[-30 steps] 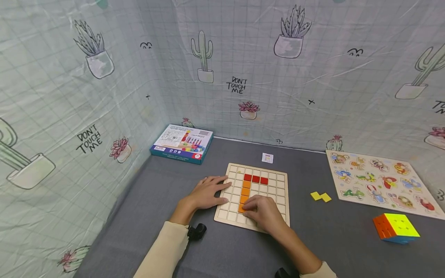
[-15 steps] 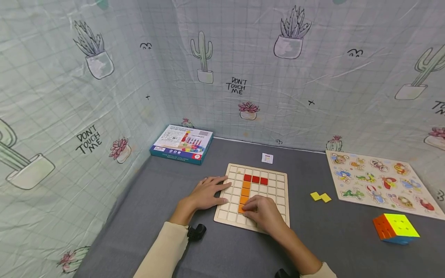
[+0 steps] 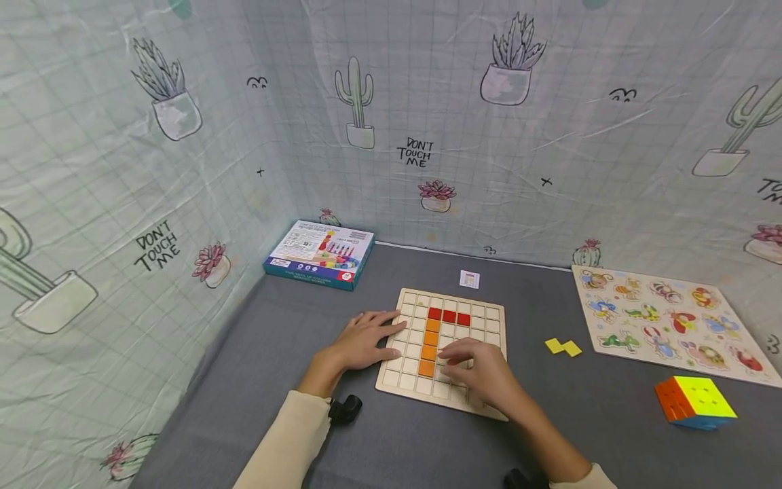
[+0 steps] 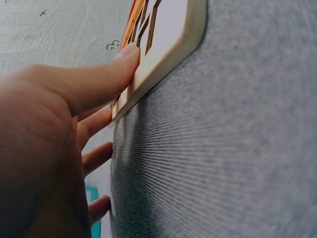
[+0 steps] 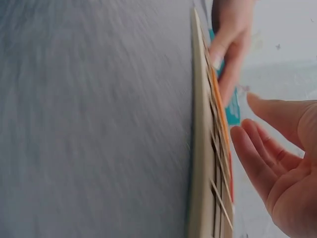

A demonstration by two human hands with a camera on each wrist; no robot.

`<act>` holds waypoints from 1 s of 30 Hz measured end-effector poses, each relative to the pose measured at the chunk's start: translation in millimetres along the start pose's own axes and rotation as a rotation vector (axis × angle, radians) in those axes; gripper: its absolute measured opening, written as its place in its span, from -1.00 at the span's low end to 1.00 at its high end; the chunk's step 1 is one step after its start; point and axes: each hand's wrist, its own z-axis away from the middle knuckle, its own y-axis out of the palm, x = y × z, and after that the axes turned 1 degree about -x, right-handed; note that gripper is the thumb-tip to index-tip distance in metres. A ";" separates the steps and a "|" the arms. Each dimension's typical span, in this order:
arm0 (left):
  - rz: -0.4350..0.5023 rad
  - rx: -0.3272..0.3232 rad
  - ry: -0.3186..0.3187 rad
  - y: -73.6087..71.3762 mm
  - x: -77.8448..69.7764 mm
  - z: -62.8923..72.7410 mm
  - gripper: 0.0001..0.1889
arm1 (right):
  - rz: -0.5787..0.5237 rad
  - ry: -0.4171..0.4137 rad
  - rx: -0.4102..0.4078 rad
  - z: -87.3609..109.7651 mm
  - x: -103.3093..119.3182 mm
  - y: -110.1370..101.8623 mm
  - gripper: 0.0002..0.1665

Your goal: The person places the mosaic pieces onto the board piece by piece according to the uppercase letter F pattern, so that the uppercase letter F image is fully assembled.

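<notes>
A pale wooden grid board (image 3: 413,364) lies on the grey cloth in the head view. A column of orange square tiles (image 3: 426,368) sits in its cells, below a row of red tiles (image 3: 449,316). My left hand (image 3: 363,339) rests on the board's left edge; its thumb (image 4: 106,79) presses the rim in the left wrist view. My right hand (image 3: 479,370) hovers over the board's lower right, beside the lowest orange tile. The right wrist view shows this hand (image 5: 282,158) with thumb and fingers apart, nothing between them.
Two yellow tiles (image 3: 563,347) lie right of the board. Farther right are an insect picture board (image 3: 668,319) and a puzzle cube (image 3: 696,402). A small white card (image 3: 470,278) lies behind the board, a flat box (image 3: 320,252) at the back left.
My right hand has let go of the lowest orange tile and drawn back slightly to the right, leaving the tile in its cell. The left hand has stayed put.
</notes>
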 end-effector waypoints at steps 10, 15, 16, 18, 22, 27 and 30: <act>-0.006 0.002 0.032 0.7 -0.1 0.5 -0.35 | 0.146 0.014 -0.145 17.1 -24.5 -37.5 -0.82; -0.026 0.001 0.018 -0.8 -1.1 -0.6 -0.34 | 0.224 0.068 -0.157 28.4 -42.3 -54.3 -0.79; -0.030 0.000 0.015 -1.3 -1.4 -0.7 -0.34 | 0.240 0.074 -0.160 30.3 -46.1 -57.9 -0.79; -0.037 -0.001 0.013 -2.1 -1.9 -1.0 -0.33 | 0.269 0.072 -0.171 33.5 -53.6 -65.0 -0.76; -0.039 0.000 0.017 -2.8 -2.3 -0.8 -0.33 | 0.322 0.039 -0.204 38.5 -69.5 -79.0 -0.71; -0.031 -0.002 0.025 -1.5 -1.6 0.0 -0.35 | 0.360 -0.008 -0.225 41.9 -87.6 -95.5 -0.65; -0.027 0.002 0.021 -0.9 -2.0 0.7 -0.34 | 0.377 -0.003 -0.201 42.5 -97.4 -102.4 -0.61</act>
